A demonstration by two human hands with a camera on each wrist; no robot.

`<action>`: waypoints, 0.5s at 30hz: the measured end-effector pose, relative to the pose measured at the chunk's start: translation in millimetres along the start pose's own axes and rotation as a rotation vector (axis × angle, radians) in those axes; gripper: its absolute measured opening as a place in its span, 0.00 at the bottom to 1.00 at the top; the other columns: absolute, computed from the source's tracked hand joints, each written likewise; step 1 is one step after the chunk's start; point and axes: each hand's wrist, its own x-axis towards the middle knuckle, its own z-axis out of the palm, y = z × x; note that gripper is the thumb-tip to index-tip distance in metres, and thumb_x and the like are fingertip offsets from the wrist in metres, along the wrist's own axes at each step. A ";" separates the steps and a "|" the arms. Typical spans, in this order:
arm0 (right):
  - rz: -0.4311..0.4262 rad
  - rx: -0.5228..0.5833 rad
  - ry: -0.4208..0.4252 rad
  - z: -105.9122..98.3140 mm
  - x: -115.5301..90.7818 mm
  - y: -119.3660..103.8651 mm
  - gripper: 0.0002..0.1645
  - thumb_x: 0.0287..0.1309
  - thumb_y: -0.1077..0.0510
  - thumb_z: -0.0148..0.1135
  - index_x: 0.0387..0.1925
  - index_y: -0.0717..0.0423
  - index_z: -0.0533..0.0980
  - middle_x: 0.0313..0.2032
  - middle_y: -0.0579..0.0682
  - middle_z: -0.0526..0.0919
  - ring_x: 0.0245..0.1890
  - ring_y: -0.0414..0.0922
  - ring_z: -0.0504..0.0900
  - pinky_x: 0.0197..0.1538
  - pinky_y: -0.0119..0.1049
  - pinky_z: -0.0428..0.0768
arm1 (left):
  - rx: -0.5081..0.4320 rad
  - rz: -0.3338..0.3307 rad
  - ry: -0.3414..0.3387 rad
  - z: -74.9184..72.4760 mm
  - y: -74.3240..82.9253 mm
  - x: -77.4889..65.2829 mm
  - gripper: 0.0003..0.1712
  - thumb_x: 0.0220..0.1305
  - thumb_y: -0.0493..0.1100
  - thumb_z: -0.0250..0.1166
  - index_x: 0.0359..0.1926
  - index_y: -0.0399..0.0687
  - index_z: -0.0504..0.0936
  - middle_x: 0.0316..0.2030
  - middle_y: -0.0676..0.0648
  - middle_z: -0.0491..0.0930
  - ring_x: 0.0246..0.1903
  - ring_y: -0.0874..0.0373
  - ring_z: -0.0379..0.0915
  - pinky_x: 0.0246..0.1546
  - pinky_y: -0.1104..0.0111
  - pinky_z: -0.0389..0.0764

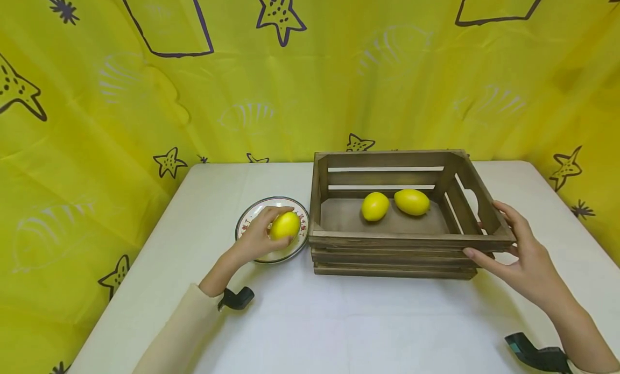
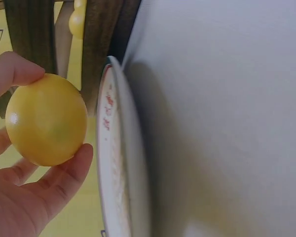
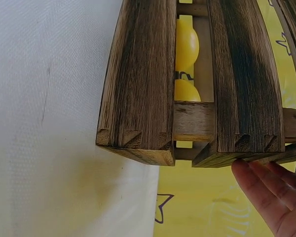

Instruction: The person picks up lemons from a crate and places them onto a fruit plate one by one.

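A yellow lemon (image 1: 284, 225) is pinched between the thumb and fingers of my left hand (image 1: 255, 238). Hand and lemon are over a round white plate (image 1: 271, 258) with a dark rim and red markings; in the left wrist view the lemon (image 2: 47, 120) shows apart from the plate's face (image 2: 111, 143). My right hand (image 1: 530, 263) grips the right end of a brown slatted wooden crate (image 1: 394, 255), thumb at the front corner and fingertips showing through the handle hole. Inside the crate lie two more lemons, one lemon (image 1: 375, 206) left of the other lemon (image 1: 411, 202).
Everything stands on a table with a white cloth (image 1: 358, 320). The plate is right beside the crate's left end. A yellow curtain (image 1: 310, 83) with starfish and shell drawings hangs behind the table and at both sides.
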 end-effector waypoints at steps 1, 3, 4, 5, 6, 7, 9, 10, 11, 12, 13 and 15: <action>0.002 0.000 0.000 0.0 -0.2 0.0 0.61 0.43 0.67 0.76 0.75 0.47 0.52 0.53 0.21 0.63 0.47 0.19 0.64 0.41 0.11 0.62 | -0.001 0.001 -0.006 1.1 -1.0 -0.5 0.35 0.52 0.36 0.71 0.63 0.42 0.72 0.55 0.37 0.72 0.51 0.45 0.70 0.47 0.55 0.78; 0.005 0.003 0.000 0.0 -0.5 0.2 0.61 0.43 0.67 0.76 0.75 0.47 0.52 0.53 0.22 0.63 0.47 0.19 0.64 0.40 0.11 0.62 | -0.004 -0.001 -0.015 3.0 -2.9 -1.5 0.35 0.52 0.36 0.71 0.63 0.41 0.72 0.56 0.37 0.72 0.52 0.44 0.70 0.49 0.53 0.79; 0.006 0.004 0.001 0.0 -0.7 0.3 0.61 0.43 0.67 0.76 0.75 0.47 0.52 0.53 0.22 0.63 0.47 0.19 0.64 0.40 0.11 0.62 | -0.002 -0.002 -0.019 4.1 -4.3 -1.9 0.35 0.52 0.36 0.71 0.63 0.41 0.72 0.56 0.37 0.72 0.53 0.43 0.70 0.49 0.52 0.79; 0.009 0.006 0.000 -0.1 -0.9 0.4 0.61 0.44 0.67 0.76 0.75 0.46 0.52 0.53 0.22 0.63 0.48 0.19 0.64 0.40 0.11 0.62 | -0.003 -0.001 -0.022 5.0 -5.5 -2.4 0.35 0.52 0.36 0.71 0.63 0.40 0.72 0.56 0.36 0.72 0.53 0.43 0.70 0.50 0.52 0.79; 0.010 0.006 0.000 0.0 -0.9 0.5 0.61 0.44 0.67 0.76 0.75 0.46 0.52 0.53 0.22 0.63 0.48 0.19 0.64 0.40 0.12 0.62 | -0.003 -0.003 -0.024 6.0 -6.7 -2.9 0.35 0.52 0.36 0.71 0.63 0.40 0.73 0.57 0.36 0.72 0.54 0.43 0.69 0.51 0.51 0.79; 0.013 0.006 0.000 0.0 -1.1 0.5 0.61 0.44 0.67 0.75 0.75 0.46 0.52 0.53 0.21 0.63 0.48 0.20 0.64 0.40 0.12 0.62 | -0.002 -0.003 -0.025 6.7 -7.6 -3.6 0.35 0.52 0.36 0.71 0.63 0.39 0.73 0.57 0.36 0.73 0.54 0.43 0.69 0.51 0.51 0.78; 0.015 0.003 0.000 0.0 -1.1 0.4 0.61 0.44 0.67 0.75 0.75 0.46 0.52 0.53 0.21 0.63 0.48 0.19 0.64 0.40 0.11 0.62 | 0.001 -0.003 -0.029 8.3 -9.9 -5.2 0.35 0.52 0.36 0.71 0.62 0.39 0.73 0.58 0.37 0.73 0.55 0.43 0.69 0.51 0.51 0.78; 0.016 0.002 0.001 0.0 -1.1 0.4 0.61 0.44 0.67 0.75 0.75 0.46 0.52 0.53 0.21 0.63 0.48 0.19 0.63 0.40 0.11 0.62 | 0.004 -0.002 -0.032 9.0 -10.7 -6.0 0.35 0.52 0.36 0.71 0.62 0.39 0.72 0.58 0.37 0.73 0.55 0.43 0.69 0.52 0.51 0.78; 0.016 0.000 0.001 0.0 -1.0 0.3 0.61 0.44 0.67 0.75 0.75 0.46 0.52 0.53 0.20 0.62 0.48 0.19 0.63 0.40 0.11 0.62 | -0.001 -0.002 -0.034 9.5 -11.3 -6.7 0.35 0.52 0.36 0.71 0.63 0.38 0.72 0.58 0.36 0.73 0.55 0.43 0.70 0.52 0.51 0.77; 0.016 0.000 0.002 0.0 -0.9 0.2 0.61 0.44 0.67 0.75 0.75 0.46 0.52 0.53 0.20 0.62 0.48 0.19 0.63 0.40 0.11 0.62 | -0.002 -0.001 -0.036 10.0 -11.7 -7.3 0.35 0.52 0.36 0.71 0.63 0.38 0.72 0.59 0.36 0.73 0.56 0.42 0.70 0.53 0.51 0.77; 0.016 0.000 0.001 0.2 -0.8 -0.1 0.61 0.44 0.67 0.75 0.75 0.46 0.52 0.53 0.20 0.62 0.48 0.19 0.63 0.40 0.11 0.62 | -0.003 -0.001 -0.038 10.2 -12.3 -8.1 0.35 0.53 0.36 0.71 0.63 0.38 0.72 0.59 0.36 0.73 0.56 0.42 0.70 0.53 0.50 0.77; 0.015 0.002 0.000 0.3 -1.0 -0.7 0.61 0.44 0.67 0.75 0.75 0.46 0.52 0.53 0.21 0.63 0.48 0.19 0.64 0.40 0.11 0.62 | -0.007 -0.002 -0.042 10.1 -12.4 -9.0 0.36 0.53 0.36 0.71 0.64 0.37 0.71 0.60 0.36 0.72 0.57 0.42 0.69 0.54 0.49 0.77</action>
